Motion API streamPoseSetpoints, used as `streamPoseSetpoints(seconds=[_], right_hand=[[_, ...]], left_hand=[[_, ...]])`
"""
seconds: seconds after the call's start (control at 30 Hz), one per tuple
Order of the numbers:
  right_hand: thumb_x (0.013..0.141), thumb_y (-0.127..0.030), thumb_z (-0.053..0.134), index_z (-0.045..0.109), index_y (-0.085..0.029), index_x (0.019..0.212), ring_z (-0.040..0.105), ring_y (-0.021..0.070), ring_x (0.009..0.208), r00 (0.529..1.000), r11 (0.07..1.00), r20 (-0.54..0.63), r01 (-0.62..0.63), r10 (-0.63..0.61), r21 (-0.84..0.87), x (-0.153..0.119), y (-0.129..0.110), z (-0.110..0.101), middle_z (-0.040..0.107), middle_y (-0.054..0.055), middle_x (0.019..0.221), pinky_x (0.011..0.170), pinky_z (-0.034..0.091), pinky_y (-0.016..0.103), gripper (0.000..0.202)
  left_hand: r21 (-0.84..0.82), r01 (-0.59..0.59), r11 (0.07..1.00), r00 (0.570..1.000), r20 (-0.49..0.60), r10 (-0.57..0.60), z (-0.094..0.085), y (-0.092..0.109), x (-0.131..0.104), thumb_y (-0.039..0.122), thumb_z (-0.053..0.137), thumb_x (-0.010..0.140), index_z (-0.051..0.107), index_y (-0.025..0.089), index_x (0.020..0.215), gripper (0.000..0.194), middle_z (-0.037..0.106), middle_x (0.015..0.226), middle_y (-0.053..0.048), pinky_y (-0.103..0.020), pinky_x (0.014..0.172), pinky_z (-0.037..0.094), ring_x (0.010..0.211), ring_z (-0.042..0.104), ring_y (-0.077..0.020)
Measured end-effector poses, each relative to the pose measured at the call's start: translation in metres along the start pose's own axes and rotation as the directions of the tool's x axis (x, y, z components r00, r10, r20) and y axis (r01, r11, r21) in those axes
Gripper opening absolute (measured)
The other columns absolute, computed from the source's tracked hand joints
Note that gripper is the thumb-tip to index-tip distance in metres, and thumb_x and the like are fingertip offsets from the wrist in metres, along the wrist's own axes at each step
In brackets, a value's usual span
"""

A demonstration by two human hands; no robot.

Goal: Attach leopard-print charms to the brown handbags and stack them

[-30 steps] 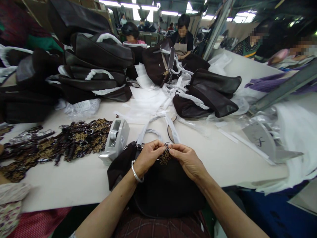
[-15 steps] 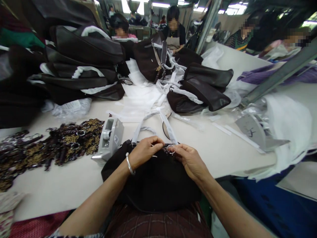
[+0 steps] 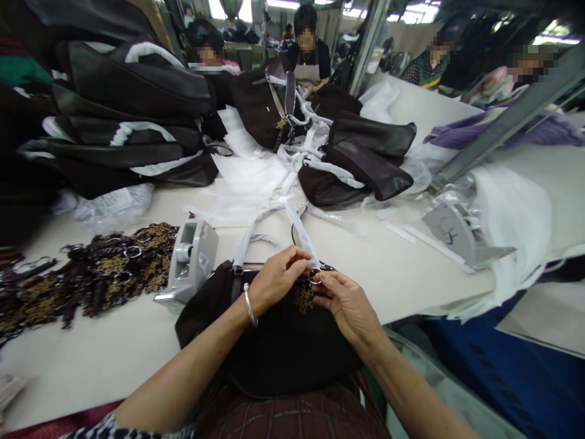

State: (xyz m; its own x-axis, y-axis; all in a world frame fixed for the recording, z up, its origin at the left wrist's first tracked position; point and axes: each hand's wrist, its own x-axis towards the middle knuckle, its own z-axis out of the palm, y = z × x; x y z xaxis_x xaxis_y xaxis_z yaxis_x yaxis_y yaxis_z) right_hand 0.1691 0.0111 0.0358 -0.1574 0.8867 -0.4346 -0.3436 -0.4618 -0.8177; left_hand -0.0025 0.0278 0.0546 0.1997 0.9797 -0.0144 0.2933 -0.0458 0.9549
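Note:
A dark brown handbag (image 3: pixel 283 353) lies at the table's front edge against my body, its two handles (image 3: pixel 247 241) wrapped in white and pointing away from me. At its top edge, my left hand (image 3: pixel 278 277) is closed in a pinch beside a silver ring (image 3: pixel 315 276); what its fingertips hold is hidden. The thumb and forefinger of my right hand (image 3: pixel 347 302) pinch that ring from the right. Below the ring, a leopard-patterned charm (image 3: pixel 304 297) hangs against the bag, between my hands.
A grey tape dispenser (image 3: pixel 194 253) stands just left of the bag. Beyond it lies a heap of leopard-patterned charms (image 3: pixel 109 268). Stacked brown bags (image 3: pixel 137 85) rise at the back left, more bags (image 3: pixel 361 161) lie ahead. A metal post (image 3: pixel 503 113) slants at right. Co-workers sit opposite.
The leopard-patterned charm has come into sight below the ring. My left hand has shifted slightly right, closer to the right hand. The view has turned a little to the right.

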Motion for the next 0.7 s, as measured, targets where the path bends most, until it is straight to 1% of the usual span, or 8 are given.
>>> streamPoseSetpoints(seconds=[0.07, 0.17, 0.27, 0.4, 0.47, 0.53, 0.6, 0.7], right_hand=[[0.068, -0.037, 0.082, 0.074, -0.02, 0.078, 0.062, 0.0168, 0.078, 1.0, 0.999, -0.014, 0.02, -0.02, 0.029, 0.0, 0.0, 0.002, 0.069, 0.003, 0.085, 0.065, 0.054, 0.028, 0.022], [0.074, -0.036, 0.078, 0.075, -0.019, 0.082, 0.063, 0.0185, 0.085, 0.995, 0.995, 0.003, 0.097, -0.097, 0.022, -0.001, 0.001, 0.006, 0.07, 0.004, 0.088, 0.072, 0.055, 0.03, 0.019], [0.082, -0.038, 0.07, 0.075, -0.018, 0.091, 0.063, 0.0214, 0.092, 0.983, 0.981, 0.053, 0.178, -0.174, -0.075, -0.004, 0.002, 0.009, 0.071, 0.006, 0.098, 0.079, 0.055, 0.033, 0.022], [0.085, -0.039, 0.066, 0.074, -0.019, 0.102, 0.065, 0.0215, 0.09, 0.972, 0.921, 0.12, 0.231, -0.203, -0.314, -0.008, -0.002, 0.005, 0.071, 0.005, 0.103, 0.079, 0.055, 0.034, 0.027], [0.083, -0.039, 0.068, 0.074, -0.018, 0.098, 0.066, 0.0202, 0.082, 0.966, 0.865, 0.107, 0.258, -0.236, -0.431, -0.008, -0.008, 0.001, 0.072, 0.005, 0.094, 0.076, 0.055, 0.032, 0.026], [0.082, -0.039, 0.069, 0.073, -0.019, 0.095, 0.066, 0.0194, 0.079, 0.952, 0.813, 0.061, 0.29, -0.301, -0.504, -0.007, -0.013, -0.001, 0.072, 0.004, 0.088, 0.075, 0.053, 0.031, 0.025], [0.082, -0.038, 0.069, 0.072, -0.02, 0.096, 0.066, 0.0202, 0.085, 0.936, 0.775, 0.058, 0.321, -0.347, -0.545, -0.005, -0.017, -0.002, 0.072, 0.004, 0.093, 0.08, 0.051, 0.031, 0.024], [0.083, -0.038, 0.068, 0.073, -0.021, 0.096, 0.064, 0.0216, 0.096, 0.934, 0.759, 0.124, 0.346, -0.335, -0.552, -0.002, -0.016, 0.002, 0.071, 0.004, 0.101, 0.089, 0.047, 0.032, 0.021]], left_hand=[[0.082, -0.114, 0.99, 0.987, -0.101, 0.122, 0.003, 0.002, -0.009, 0.028, 0.052, 0.089, 0.06, 0.019, 0.098, 0.015, 0.064, 0.093, -0.004, -0.029, 0.081, 0.045, 0.086, 0.059, -0.0174], [0.274, -0.266, 0.924, 0.955, -0.055, 0.292, 0.008, 0.002, -0.015, 0.032, 0.061, 0.086, 0.063, 0.02, 0.091, 0.013, 0.062, 0.092, -0.006, -0.031, 0.084, 0.043, 0.091, 0.056, -0.0202], [0.325, -0.28, 0.903, 0.953, -0.016, 0.301, 0.013, -0.003, -0.013, 0.031, 0.058, 0.087, 0.063, 0.02, 0.086, 0.012, 0.062, 0.086, -0.006, -0.031, 0.079, 0.043, 0.085, 0.056, -0.0193], [0.277, -0.198, 0.94, 0.968, -0.093, 0.231, 0.012, -0.008, -0.01, 0.022, 0.06, 0.083, 0.06, 0.018, 0.076, 0.008, 0.061, 0.076, -0.002, -0.027, 0.071, 0.042, 0.073, 0.056, -0.0151], [0.175, -0.097, 0.98, 0.984, -0.13, 0.12, 0.008, -0.008, -0.01, 0.02, 0.061, 0.08, 0.06, 0.017, 0.073, 0.008, 0.061, 0.071, 0.0, -0.025, 0.067, 0.042, 0.067, 0.054, -0.0129], [-0.018, 0.019, 1.0, 0.991, -0.13, -0.021, 0.005, -0.007, -0.01, 0.024, 0.064, 0.079, 0.06, 0.016, 0.073, 0.011, 0.061, 0.069, 0.001, -0.023, 0.063, 0.042, 0.064, 0.054, -0.0114], [-0.246, 0.106, 0.963, 0.988, -0.082, -0.13, 0.002, -0.007, -0.01, 0.031, 0.066, 0.079, 0.059, 0.014, 0.075, 0.018, 0.062, 0.07, 0.0, -0.022, 0.063, 0.044, 0.065, 0.057, -0.0111], [-0.497, 0.182, 0.849, 0.978, -0.001, -0.21, 0.002, -0.009, -0.008, 0.034, 0.072, 0.076, 0.058, 0.013, 0.075, 0.025, 0.064, 0.072, -0.001, -0.024, 0.069, 0.049, 0.069, 0.062, -0.012]])
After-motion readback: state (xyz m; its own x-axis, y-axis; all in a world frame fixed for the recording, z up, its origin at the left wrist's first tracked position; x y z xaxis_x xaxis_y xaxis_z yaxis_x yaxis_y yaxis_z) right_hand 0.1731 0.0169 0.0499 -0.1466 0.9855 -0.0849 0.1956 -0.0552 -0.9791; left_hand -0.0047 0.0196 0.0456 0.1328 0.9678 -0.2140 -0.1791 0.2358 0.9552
